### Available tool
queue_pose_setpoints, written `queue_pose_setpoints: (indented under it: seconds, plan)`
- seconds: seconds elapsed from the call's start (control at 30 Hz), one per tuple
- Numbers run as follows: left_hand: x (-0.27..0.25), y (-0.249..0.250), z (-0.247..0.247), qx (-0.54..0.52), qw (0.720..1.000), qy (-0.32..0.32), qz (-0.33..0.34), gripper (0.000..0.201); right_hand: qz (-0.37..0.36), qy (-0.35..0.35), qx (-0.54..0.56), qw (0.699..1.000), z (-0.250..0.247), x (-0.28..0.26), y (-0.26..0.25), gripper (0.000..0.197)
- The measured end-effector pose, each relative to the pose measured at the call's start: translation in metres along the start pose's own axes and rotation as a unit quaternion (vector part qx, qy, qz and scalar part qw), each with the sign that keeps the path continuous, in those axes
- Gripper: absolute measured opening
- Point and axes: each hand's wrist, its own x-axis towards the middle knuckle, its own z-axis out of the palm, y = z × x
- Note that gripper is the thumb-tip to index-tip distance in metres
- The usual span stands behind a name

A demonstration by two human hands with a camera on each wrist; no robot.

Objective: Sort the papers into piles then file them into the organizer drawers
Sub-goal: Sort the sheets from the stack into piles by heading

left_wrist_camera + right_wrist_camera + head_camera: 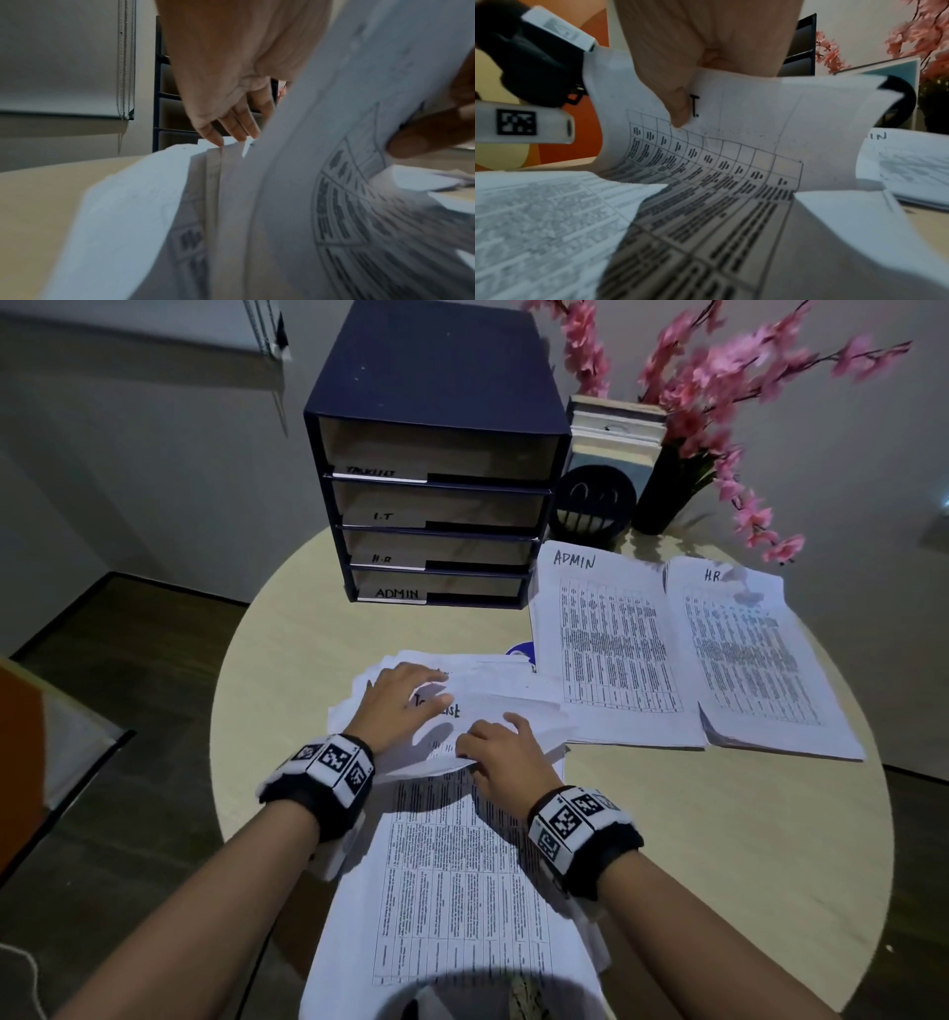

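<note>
A loose heap of unsorted papers point(462, 855) is spread over the near part of the round counter point(719, 839), its lower sheets hanging past the near edge; the top sheet point(493, 711), marked by hand with a word that appears to read "Tasklist", is bent upward between both hands. The left hand point(398, 706) is laid on the far left of the heap with straight fingers point(231, 125) touching the paper edges, the thumb resting on the lifted sheet; the right hand point(506, 757) is seen curled round the near edge of that sheet, its thumb point(677, 109) pressed on the printed table in the right wrist view. Two sorted piles are laid side by side to the right: the ADMIN pile point(611, 649) just beside the heap, and the HR pile point(760, 660) touching it further right. A dark organizer point(436, 454) with four drawers is stood at the far edge, labelled from top down Tasklist, I.T, H.R and ADMIN. Beside it are placed a black smiley holder point(593, 505), upright books point(616, 433) and pink flowers point(719, 403) in a dark vase.
</note>
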Motion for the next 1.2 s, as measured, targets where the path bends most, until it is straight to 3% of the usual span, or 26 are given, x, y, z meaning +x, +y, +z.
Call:
queue_pose_setpoints:
  seconds: [0.07, 0.13, 0.17, 0.23, 0.27, 0.33, 0.4, 0.47, 0.53, 0.57, 0.63, 0.67, 0.73, 0.77, 0.83, 0.9, 0.97, 1.07, 1.2]
  plan:
    - [0.000, 0.014, -0.004, -0.119, 0.992, -0.038, -0.033, 0.056, 0.035, 0.016, -0.007, 0.999, -0.006, 0.001, 0.003, 0.019]
    - [-0.005, 0.026, -0.006, -0.237, 0.965, -0.072, -0.083, 0.085, 0.103, 0.054, -0.014, 0.993, -0.018, 0.005, 0.012, 0.013]
    - [-0.006, 0.025, -0.003, -0.274, 0.952, -0.076, -0.111, 0.085, 0.136, 0.078, -0.012, 0.988, -0.026, 0.007, 0.016, 0.011]
    - [-0.017, 0.025, 0.007, -0.344, 0.927, -0.063, -0.135, 0.041, 0.193, 0.125, 0.001, 0.973, -0.040, 0.010, 0.025, 0.011]
    - [-0.019, 0.021, 0.014, -0.343, 0.928, -0.064, -0.133, 0.025, 0.217, 0.146, 0.018, 0.965, -0.046, 0.012, 0.029, 0.011]
    - [-0.017, 0.010, 0.030, -0.284, 0.951, -0.061, -0.104, 0.024, 0.264, 0.186, 0.074, 0.944, -0.054, 0.013, 0.036, 0.015]
    - [-0.010, 0.010, 0.038, -0.278, 0.955, -0.021, -0.101, 0.011, 0.325, 0.253, 0.133, 0.902, -0.059, 0.008, 0.042, 0.036]
    - [-0.003, 0.028, 0.038, -0.331, 0.938, 0.048, -0.094, 0.013, 0.392, 0.316, 0.212, 0.837, -0.062, -0.001, 0.052, 0.060]
    - [0.004, 0.047, 0.034, -0.368, 0.919, 0.111, -0.083, 0.018, 0.438, 0.307, 0.349, 0.770, -0.059, -0.012, 0.068, 0.068]
    - [0.008, 0.056, 0.032, -0.393, 0.907, 0.128, -0.078, 0.018, 0.443, 0.286, 0.411, 0.743, -0.057, -0.017, 0.075, 0.061]
    - [0.016, 0.071, 0.034, -0.406, 0.902, 0.121, -0.082, 0.023, 0.438, 0.271, 0.436, 0.738, -0.058, -0.027, 0.085, 0.025]
    - [0.017, 0.079, 0.036, -0.365, 0.922, 0.097, -0.079, 0.028, 0.443, 0.284, 0.405, 0.748, -0.061, -0.032, 0.090, 0.012]
    - [0.015, 0.089, 0.047, -0.182, 0.982, -0.003, -0.048, 0.044, 0.472, 0.312, 0.349, 0.747, -0.068, -0.047, 0.100, 0.018]
    - [0.012, 0.088, 0.057, -0.094, 0.994, -0.062, -0.012, 0.053, 0.491, 0.326, 0.339, 0.733, -0.071, -0.055, 0.107, 0.014]
    - [0.006, 0.078, 0.084, 0.065, 0.982, -0.169, 0.061, 0.068, 0.529, 0.345, 0.318, 0.708, -0.076, -0.072, 0.123, 0.025]
    - [-0.004, 0.063, 0.110, 0.251, 0.931, -0.246, 0.095, 0.068, 0.561, 0.333, 0.292, 0.700, -0.076, -0.089, 0.138, 0.029]
    - [-0.015, 0.051, 0.124, 0.310, 0.910, -0.257, 0.102, 0.055, 0.584, 0.307, 0.264, 0.703, -0.071, -0.106, 0.149, 0.021]
    - [-0.022, 0.038, 0.120, 0.291, 0.932, -0.204, 0.074, 0.048, 0.601, 0.257, 0.241, 0.717, -0.052, -0.126, 0.155, 0.019]
    - [-0.021, 0.023, 0.104, 0.299, 0.937, -0.177, 0.042, 0.044, 0.601, 0.183, 0.242, 0.740, -0.021, -0.136, 0.142, 0.015]
